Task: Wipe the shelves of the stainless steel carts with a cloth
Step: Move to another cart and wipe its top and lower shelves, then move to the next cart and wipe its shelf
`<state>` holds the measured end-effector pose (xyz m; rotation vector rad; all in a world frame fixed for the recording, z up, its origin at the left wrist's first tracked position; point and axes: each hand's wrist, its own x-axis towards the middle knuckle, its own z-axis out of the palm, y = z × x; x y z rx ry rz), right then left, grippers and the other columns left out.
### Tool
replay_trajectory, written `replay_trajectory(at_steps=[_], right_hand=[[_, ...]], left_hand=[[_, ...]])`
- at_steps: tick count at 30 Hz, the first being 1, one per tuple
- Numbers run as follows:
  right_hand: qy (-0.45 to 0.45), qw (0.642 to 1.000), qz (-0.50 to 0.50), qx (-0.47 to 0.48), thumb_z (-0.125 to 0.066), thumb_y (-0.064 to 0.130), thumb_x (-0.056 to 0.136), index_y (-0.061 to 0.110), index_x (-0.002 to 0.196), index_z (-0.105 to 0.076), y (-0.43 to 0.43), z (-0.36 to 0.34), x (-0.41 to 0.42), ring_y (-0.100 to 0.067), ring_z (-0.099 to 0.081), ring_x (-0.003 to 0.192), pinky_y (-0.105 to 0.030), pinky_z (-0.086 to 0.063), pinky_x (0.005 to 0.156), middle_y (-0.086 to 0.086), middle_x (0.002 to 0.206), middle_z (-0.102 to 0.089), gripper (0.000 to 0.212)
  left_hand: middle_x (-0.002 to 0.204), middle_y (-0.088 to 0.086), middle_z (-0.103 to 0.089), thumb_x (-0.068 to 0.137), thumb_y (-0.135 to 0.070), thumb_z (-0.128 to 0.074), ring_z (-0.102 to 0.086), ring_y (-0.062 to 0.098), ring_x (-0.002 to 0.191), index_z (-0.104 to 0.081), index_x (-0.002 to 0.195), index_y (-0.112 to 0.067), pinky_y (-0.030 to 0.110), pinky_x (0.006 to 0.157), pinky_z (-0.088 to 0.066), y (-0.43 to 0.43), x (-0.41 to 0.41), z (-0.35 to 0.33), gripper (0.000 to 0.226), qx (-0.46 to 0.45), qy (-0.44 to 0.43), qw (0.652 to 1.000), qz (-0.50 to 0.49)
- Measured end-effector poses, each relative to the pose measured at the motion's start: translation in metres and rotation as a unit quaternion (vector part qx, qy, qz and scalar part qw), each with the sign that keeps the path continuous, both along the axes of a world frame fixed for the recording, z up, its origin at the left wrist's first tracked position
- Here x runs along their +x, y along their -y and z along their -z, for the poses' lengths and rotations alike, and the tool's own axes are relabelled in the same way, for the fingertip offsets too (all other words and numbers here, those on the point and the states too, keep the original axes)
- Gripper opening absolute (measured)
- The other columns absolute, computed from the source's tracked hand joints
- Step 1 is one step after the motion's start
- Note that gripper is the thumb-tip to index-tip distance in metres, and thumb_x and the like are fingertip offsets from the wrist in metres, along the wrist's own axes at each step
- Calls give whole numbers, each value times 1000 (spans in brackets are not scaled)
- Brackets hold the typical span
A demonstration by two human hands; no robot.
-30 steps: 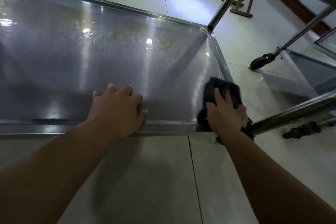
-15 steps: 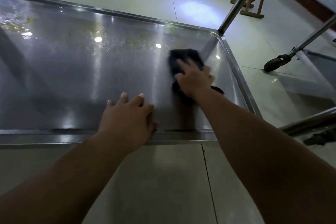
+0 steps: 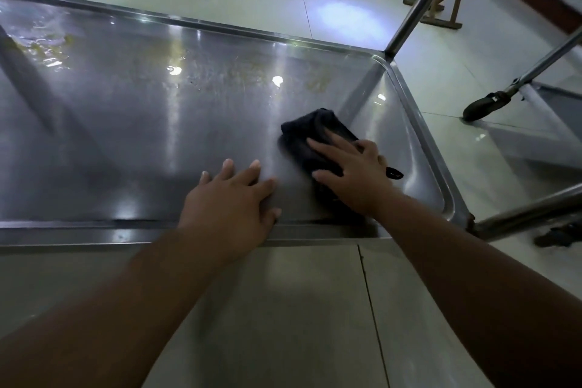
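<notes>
The left hand (image 3: pixel 233 198) lies flat, fingers spread and straight, on the steel just inside the near rim, probably to brace the body and steady the cart; the right hand (image 3: pixel 352 173) is also flat and unclenched, fingers extended, pressing the cloth (image 3: pixel 315 132) down rather than gripping it, which suits a broad sweep over a flat surface. The shelf (image 3: pixel 126 135) fills most of the view, a shallow tray with a raised lip all round; it looks wet, so dirt is likely to collect against that lip. A second cart (image 3: pixel 551 123) stands to the right on the tiled floor, well apart, one black caster (image 3: pixel 482 104) showing. An upright post (image 3: pixel 415 6) rises from the shelf's far right corner. The cloth, dark and bunched, rests on the shelf near its right end, short of the side wall. Yellowish smears (image 3: pixel 47 47) remain along the far side, so the wiping looks unfinished; a small loop (image 3: pixel 393 172) trails from the cloth.
</notes>
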<state>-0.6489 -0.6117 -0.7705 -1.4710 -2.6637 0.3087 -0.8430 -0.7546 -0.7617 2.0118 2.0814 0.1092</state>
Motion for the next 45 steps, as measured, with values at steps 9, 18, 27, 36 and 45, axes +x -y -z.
replay_trajectory(at_steps=[9, 18, 27, 36, 45], right_hand=[[63, 934, 350, -37, -28, 74, 83, 49, 145, -7, 48, 1, 38, -52, -12, 135, -62, -8, 108, 7, 159, 2, 70], [64, 987, 107, 99, -42, 42, 94, 38, 140, -39, 148, -9, -16, -38, -45, 109, -46, -38, 89, 1, 146, -40, 47], [70, 995, 37, -69, -47, 28, 95, 30, 134, -49, 175, -72, -35, -28, -57, 101, -38, -47, 87, -5, 129, -55, 39], [-3, 934, 54, -354, -52, 24, 92, 33, 100, -62, 250, -244, -78, -5, -65, 62, -26, -57, 60, 9, 74, -64, 15], [-11, 922, -55, -382, -54, 31, 91, 41, 121, -55, 333, -471, -153, -17, -65, 91, -40, -55, 82, 3, 111, -63, 31]], left_hand=[[153, -11, -24, 93, -54, -33, -19, 17, 141, -37, 140, -35, 38, 109, -28, 31, -16, -10, 50, 7, 11, 1000, 3], [152, -10, -28, 93, -50, -38, -28, 16, 139, -33, 142, -33, 32, 106, -34, 92, -41, -23, 52, -24, -8, 1000, -16], [142, 1, -42, 92, -43, -46, -44, 25, 127, -41, 138, -24, 36, 101, -41, 142, -70, -82, 49, -109, 30, 993, -46], [138, -5, -43, 92, -49, -44, -50, 19, 118, -41, 136, -31, 35, 93, -43, 224, -87, -248, 48, -145, 125, 971, -143], [132, -7, -50, 91, -50, -47, -52, 14, 113, -50, 130, -31, 29, 89, -44, 337, -139, -477, 44, -73, 178, 938, -287]])
